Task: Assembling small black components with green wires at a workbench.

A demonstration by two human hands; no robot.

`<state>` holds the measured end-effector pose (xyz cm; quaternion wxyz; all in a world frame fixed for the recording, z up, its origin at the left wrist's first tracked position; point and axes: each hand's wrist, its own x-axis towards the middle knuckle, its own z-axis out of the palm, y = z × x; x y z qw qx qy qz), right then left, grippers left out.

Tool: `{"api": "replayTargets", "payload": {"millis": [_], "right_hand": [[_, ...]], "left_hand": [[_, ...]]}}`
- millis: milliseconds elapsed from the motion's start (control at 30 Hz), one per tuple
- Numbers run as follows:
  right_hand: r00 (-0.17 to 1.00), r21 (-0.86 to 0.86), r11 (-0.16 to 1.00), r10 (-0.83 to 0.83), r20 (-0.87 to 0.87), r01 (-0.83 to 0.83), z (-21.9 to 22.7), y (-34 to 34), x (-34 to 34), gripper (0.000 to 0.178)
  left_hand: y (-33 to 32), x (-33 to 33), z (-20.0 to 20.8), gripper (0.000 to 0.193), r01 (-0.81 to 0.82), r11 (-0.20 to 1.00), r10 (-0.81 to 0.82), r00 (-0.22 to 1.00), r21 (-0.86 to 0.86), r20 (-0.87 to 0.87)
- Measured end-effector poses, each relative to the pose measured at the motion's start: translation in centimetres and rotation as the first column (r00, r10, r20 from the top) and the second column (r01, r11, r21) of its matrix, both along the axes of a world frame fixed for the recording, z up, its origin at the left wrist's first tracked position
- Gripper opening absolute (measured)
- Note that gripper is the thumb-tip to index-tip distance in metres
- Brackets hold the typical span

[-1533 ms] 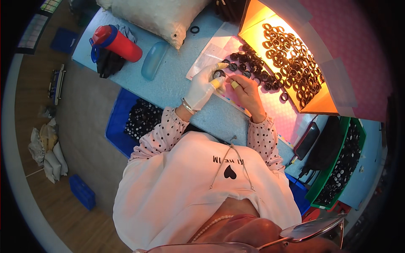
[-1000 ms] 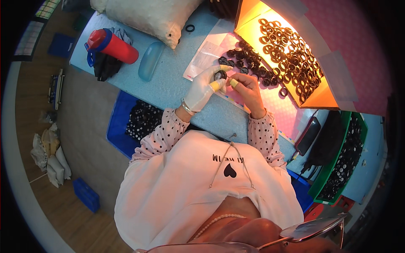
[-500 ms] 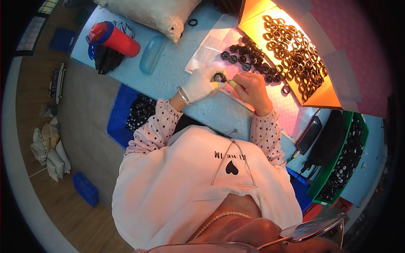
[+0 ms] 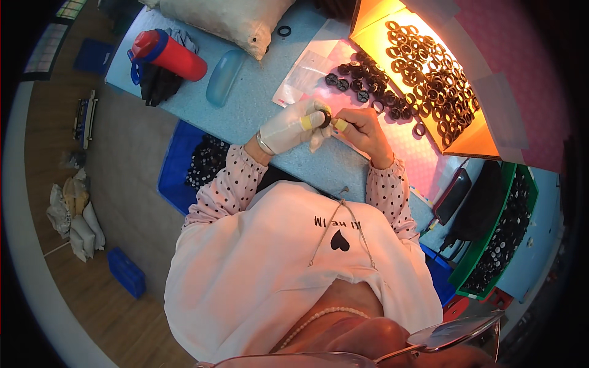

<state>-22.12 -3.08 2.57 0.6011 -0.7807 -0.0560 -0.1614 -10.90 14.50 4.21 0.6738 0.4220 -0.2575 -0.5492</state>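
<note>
My left hand [image 4: 288, 127], in a white glove with yellow tape on the thumb, is closed around the edge of a small black round part [image 4: 326, 119]. The part is tipped on edge, its face turned toward my other hand. My bare right hand [image 4: 363, 132], also with yellow tape on the thumb, is pinched close beside it; whatever lies between those fingertips is too small to make out. Just beyond the hands, a pile of black round parts [image 4: 362, 96] lies on a pink sheet [image 4: 408, 147]. Some show spoked faces.
A lit yellow box [image 4: 469, 146] holds many black rings. A green bin [image 4: 469, 270] and a blue bin [image 4: 170, 184] contain small black parts. A red bottle [image 4: 184, 63], a blue case [image 4: 224, 78], a cushion [image 4: 221, 18] and a phone [image 4: 453, 195] lie on the table.
My left hand has turned over, its thumb now on top, tipping the black round part on edge. My right hand stays beside it, pinched. The whole view has shifted slightly.
</note>
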Motion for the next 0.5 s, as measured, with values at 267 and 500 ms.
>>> {"api": "replayTargets", "payload": {"millis": [267, 500], "right_hand": [[0.997, -0.301, 0.951, -0.055, 0.053, 0.068, -0.4, 0.6, 0.2, 0.016], [0.993, -0.453, 0.888, -0.028, 0.112, 0.076, 1.0, 1.7, -0.2, 0.012]], "left_hand": [[0.9, 0.3, -2.5, 0.044, -0.022, 1.0, 0.024, 0.992, 0.018, -0.126], [0.9, 0.2, -2.1, 0.044, -0.047, 0.997, 0.052, 0.995, 0.061, -0.088]]}}
